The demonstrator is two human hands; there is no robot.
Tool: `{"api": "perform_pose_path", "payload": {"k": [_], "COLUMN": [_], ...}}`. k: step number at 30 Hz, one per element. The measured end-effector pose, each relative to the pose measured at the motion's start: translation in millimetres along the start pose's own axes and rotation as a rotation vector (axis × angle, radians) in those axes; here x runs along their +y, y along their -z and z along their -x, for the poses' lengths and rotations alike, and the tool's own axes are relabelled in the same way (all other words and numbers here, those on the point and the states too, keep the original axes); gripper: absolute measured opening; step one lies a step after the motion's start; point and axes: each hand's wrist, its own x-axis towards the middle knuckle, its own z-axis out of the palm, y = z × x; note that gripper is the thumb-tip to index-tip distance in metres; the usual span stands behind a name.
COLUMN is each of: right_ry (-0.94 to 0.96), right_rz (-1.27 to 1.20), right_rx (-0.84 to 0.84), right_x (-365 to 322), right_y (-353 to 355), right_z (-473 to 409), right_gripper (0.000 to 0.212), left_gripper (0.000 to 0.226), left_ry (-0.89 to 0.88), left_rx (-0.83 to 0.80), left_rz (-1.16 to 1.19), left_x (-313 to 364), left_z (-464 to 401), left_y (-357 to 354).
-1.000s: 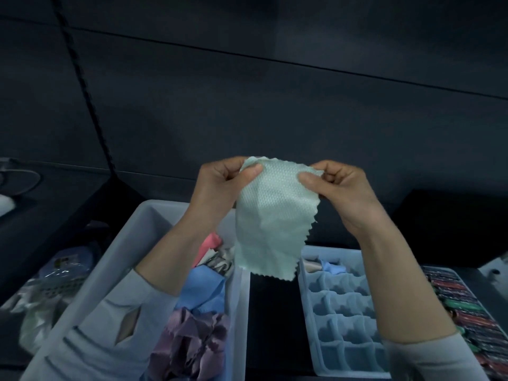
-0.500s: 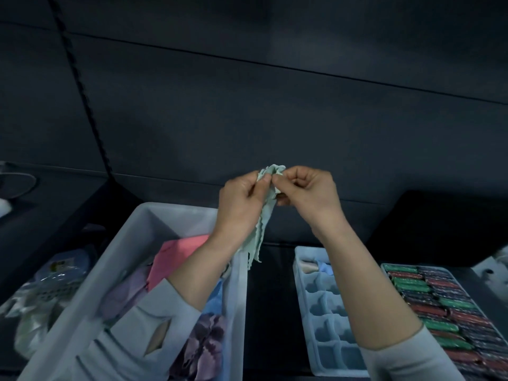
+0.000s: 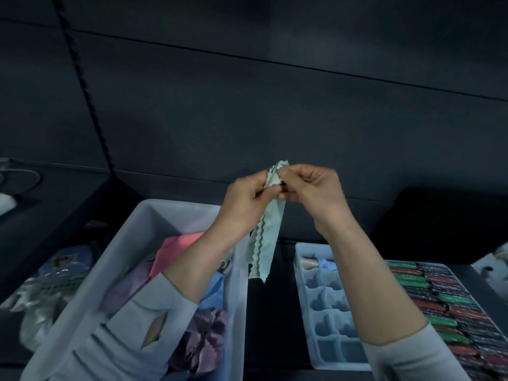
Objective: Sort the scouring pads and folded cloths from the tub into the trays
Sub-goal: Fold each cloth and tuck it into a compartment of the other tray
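Note:
A pale green cloth (image 3: 268, 237) with zigzag edges hangs folded into a narrow strip above the gap between tub and tray. My left hand (image 3: 247, 202) and my right hand (image 3: 313, 188) pinch its top end together, fingertips touching. Below left stands the grey tub (image 3: 137, 237) with pink, lilac, blue and purple cloths (image 3: 176, 248) inside. Below right lies a light blue compartment tray (image 3: 327, 303); two of its far cells hold a beige and a blue folded cloth (image 3: 319, 264).
A tray of green and red scouring pads (image 3: 450, 306) sits at the far right. Plastic-wrapped packs (image 3: 46, 287) lie left of the tub. A dark wall rises behind; a cable (image 3: 24, 177) lies at the far left.
The green cloth was spread open between both hands a second ago. My hands came together and it now hangs folded in a narrow strip.

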Motion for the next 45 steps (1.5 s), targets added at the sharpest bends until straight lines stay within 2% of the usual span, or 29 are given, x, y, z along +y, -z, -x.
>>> {"api": "perform_pose_path", "payload": {"k": [2, 6, 7, 9, 11, 14, 17, 19, 21, 22, 25, 29, 32, 36, 39, 42, 45], "right_ry": [0.013, 0.121, 0.085, -0.023, -0.104, -0.143, -0.201, -0.248, -0.305, -0.328, -0.363, -0.301, -0.187, -0.031, -0.002, 0.022, 0.069], "right_rz": [-0.016, 0.017, 0.032, 0.032, -0.014, -0.079, -0.148, -0.177, -0.147, -0.113, 0.001, 0.043, 0.004, 0.15, 0.174, 0.118, 0.08], "right_rx": [-0.022, 0.164, 0.135, -0.073, -0.233, -0.233, -0.219, -0.216, -0.194, -0.186, -0.172, -0.201, -0.126, -0.126, -0.099, -0.075, -0.041], "right_x": [1, 16, 22, 33, 45, 57, 64, 70, 75, 78, 86, 80, 66, 53, 50, 52, 54], "right_y": [4, 20, 23, 20, 13, 5, 6, 9, 15, 17, 23, 29, 33, 38, 39, 39, 38], "right_z": [1, 5, 7, 13, 20, 25, 26, 27, 28, 29, 31, 28, 22, 12, 8, 7, 6], "right_gripper": [0.018, 0.01, 0.019, 0.03, 0.027, 0.018, 0.021, 0.025, 0.024, 0.023, 0.019, 0.022, 0.02, 0.055, 0.061, 0.063, 0.062], "left_gripper": [0.026, 0.022, 0.022, 0.022, 0.02, 0.017, 0.02, 0.025, 0.026, 0.025, 0.015, 0.019, 0.023, 0.042, 0.037, 0.024, 0.027], "left_ry": [-0.014, 0.049, 0.068, 0.081, 0.086, 0.115, 0.298, 0.508, 0.602, 0.625, 0.689, 0.554, 0.391, 0.217, 0.242, 0.386, 0.348], "left_rx": [0.012, 0.04, 0.023, -0.009, -0.025, 0.004, 0.011, -0.125, -0.285, -0.313, -0.19, -0.094, -0.014, 0.015, -0.073, -0.148, -0.26], "left_rz": [-0.024, 0.023, 0.067, 0.157, 0.194, 0.181, 0.325, 0.425, 0.39, 0.382, 0.41, 0.427, 0.43, 0.434, 0.494, 0.562, 0.465], "left_x": [-1, 4, 6, 11, 16, 13, 0, -16, -35, -42, -48, -41, -33, -26, -28, -29, -31], "left_z": [-1, -4, -5, -8, -12, -18, -16, -2, 18, 25, 32, 24, 16, 9, 7, 9, 16], "left_y": [4, 13, 15, 18, 19, 22, 23, 19, 14, 11, 1, -5, -5, -4, -5, -8, -9]}}
